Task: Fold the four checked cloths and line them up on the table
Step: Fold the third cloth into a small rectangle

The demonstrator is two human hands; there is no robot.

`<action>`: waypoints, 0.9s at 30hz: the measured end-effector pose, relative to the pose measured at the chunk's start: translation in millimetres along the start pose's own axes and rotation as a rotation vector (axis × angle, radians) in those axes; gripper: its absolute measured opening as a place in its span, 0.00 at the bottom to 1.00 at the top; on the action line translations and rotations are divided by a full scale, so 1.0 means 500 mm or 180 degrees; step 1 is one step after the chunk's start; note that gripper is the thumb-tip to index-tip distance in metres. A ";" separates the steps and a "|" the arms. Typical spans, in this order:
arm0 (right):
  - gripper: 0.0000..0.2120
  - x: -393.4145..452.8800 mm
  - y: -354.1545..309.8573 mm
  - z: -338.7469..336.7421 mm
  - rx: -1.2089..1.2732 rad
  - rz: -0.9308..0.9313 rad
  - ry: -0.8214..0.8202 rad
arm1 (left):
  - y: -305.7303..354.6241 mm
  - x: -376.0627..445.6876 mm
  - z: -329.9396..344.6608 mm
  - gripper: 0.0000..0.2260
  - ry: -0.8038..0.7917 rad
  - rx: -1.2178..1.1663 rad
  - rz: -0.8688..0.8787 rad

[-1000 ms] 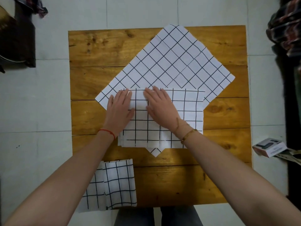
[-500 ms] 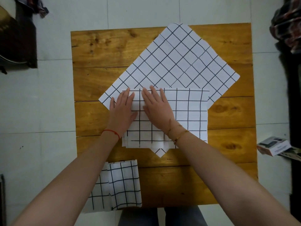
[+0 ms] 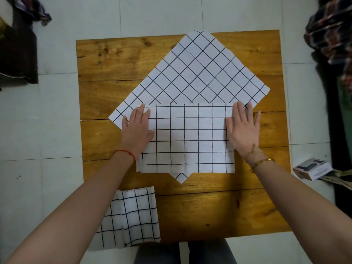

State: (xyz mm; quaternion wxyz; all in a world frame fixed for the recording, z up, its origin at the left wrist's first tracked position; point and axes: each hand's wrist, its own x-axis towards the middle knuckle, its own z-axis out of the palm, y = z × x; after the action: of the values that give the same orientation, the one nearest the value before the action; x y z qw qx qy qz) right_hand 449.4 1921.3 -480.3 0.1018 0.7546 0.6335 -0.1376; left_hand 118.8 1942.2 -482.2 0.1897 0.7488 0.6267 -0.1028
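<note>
On table [image 3: 219,212]: 3 checked cloths [image 3: 187,138].

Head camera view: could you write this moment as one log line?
left hand flat on folded cloth's left end | right hand flat on right end | diagonal cloth underneath

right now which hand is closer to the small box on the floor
Right. The right hand lies flat on the right end of the half-folded cloth, toward the box. The left hand rests on the cloth's far, left end.
</note>
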 end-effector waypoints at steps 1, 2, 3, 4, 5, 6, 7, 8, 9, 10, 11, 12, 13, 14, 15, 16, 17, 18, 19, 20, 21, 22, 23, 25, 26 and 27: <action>0.30 0.001 0.001 0.000 -0.0011 -0.0022 -0.0001 | 0.001 0.001 0.001 0.33 -0.0010 -0.0041 0.0006; 0.31 0.002 -0.001 -0.001 0.0002 -0.0031 0.0022 | 0.001 0.001 0.000 0.33 0.0003 -0.0103 0.0021; 0.31 0.002 -0.006 -0.004 0.0047 -0.0024 0.0076 | 0.002 0.000 -0.001 0.33 0.0056 -0.0197 0.0037; 0.30 0.002 -0.014 -0.007 0.0101 -0.0021 0.0145 | 0.004 -0.003 -0.005 0.33 0.0164 -0.0334 0.0029; 0.30 0.000 -0.022 -0.011 0.0131 -0.0058 0.0200 | 0.006 -0.007 -0.007 0.31 0.0319 -0.0512 -0.0032; 0.30 -0.004 -0.033 -0.013 0.0134 -0.0160 0.0231 | 0.009 -0.012 -0.010 0.29 0.0504 -0.0696 -0.0157; 0.30 -0.009 -0.044 -0.014 0.0138 -0.0328 0.0233 | 0.012 -0.019 -0.012 0.26 0.0695 -0.0845 -0.0338; 0.30 -0.015 -0.056 -0.015 0.0173 -0.0540 0.0204 | 0.016 -0.027 -0.012 0.23 0.0851 -0.0947 -0.0560; 0.30 -0.021 -0.069 -0.015 0.0225 -0.0767 0.0147 | 0.019 -0.036 -0.011 0.21 0.0920 -0.1031 -0.0815; 0.30 -0.026 -0.081 -0.013 0.0258 -0.0978 0.0059 | 0.020 -0.044 -0.007 0.20 0.0900 -0.1119 -0.1075; 0.30 -0.033 -0.094 -0.009 0.0264 -0.1141 -0.0032 | 0.020 -0.051 0.000 0.19 0.0830 -0.1208 -0.1306; 0.30 -0.039 -0.106 -0.003 0.0251 -0.1252 -0.0101 | 0.018 -0.058 0.008 0.19 0.0756 -0.1295 -0.1501; 0.30 -0.045 -0.117 0.003 0.0233 -0.1320 -0.0141 | 0.015 -0.062 0.015 0.19 0.0692 -0.1387 -0.1659; 0.31 -0.052 -0.126 0.009 0.0222 -0.1365 -0.0164 | 0.013 -0.065 0.022 0.18 0.0647 -0.1489 -0.1778; 0.31 -0.057 -0.135 0.015 0.0213 -0.1396 -0.0183 | 0.012 -0.067 0.026 0.18 0.0613 -0.1589 -0.1872; 0.32 -0.062 -0.144 0.021 0.0200 -0.1420 -0.0205 | 0.012 -0.069 0.028 0.17 0.0583 -0.1663 -0.1941; 0.33 -0.067 -0.151 0.026 0.0191 -0.1433 -0.0231 | 0.013 -0.070 0.029 0.17 0.0549 -0.1700 -0.1997; 0.34 -0.070 -0.159 0.030 0.0191 -0.1429 -0.0254 | 0.014 -0.070 0.029 0.17 0.0515 -0.1696 -0.2049; 0.35 -0.073 -0.166 0.034 0.0194 -0.1408 -0.0275 | 0.014 -0.071 0.028 0.18 0.0468 -0.1666 -0.2104; 0.35 -0.076 -0.171 0.037 0.0187 -0.1376 -0.0291 | 0.015 -0.071 0.027 0.18 0.0423 -0.1630 -0.2157; 0.36 -0.077 -0.175 0.040 0.0172 -0.1343 -0.0296 | 0.015 -0.070 0.027 0.17 0.0380 -0.1597 -0.2199; 0.37 -0.079 -0.177 0.043 0.0152 -0.1312 -0.0296 | 0.016 -0.069 0.027 0.17 0.0342 -0.1575 -0.2219; 0.37 -0.079 -0.179 0.046 0.0132 -0.1281 -0.0297 | 0.016 -0.069 0.026 0.18 0.0299 -0.1563 -0.2224; 0.37 -0.080 -0.180 0.051 0.0105 -0.1246 -0.0314 | 0.016 -0.069 0.025 0.22 0.0177 -0.1546 -0.2243; 0.37 -0.081 -0.181 0.052 0.0104 -0.1244 -0.0315 | 0.015 -0.069 0.026 0.23 0.0131 -0.1559 -0.2251; 0.37 -0.081 -0.181 0.052 0.0107 -0.1244 -0.0306 | 0.015 -0.070 0.026 0.22 0.0106 -0.1566 -0.2248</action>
State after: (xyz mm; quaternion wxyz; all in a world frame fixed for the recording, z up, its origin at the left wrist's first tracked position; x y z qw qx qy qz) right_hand 351.8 1891.1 -489.5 0.0906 0.6114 0.7599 -0.2012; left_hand 120.4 1904.4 -479.5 0.3056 0.4223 0.8534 0.0033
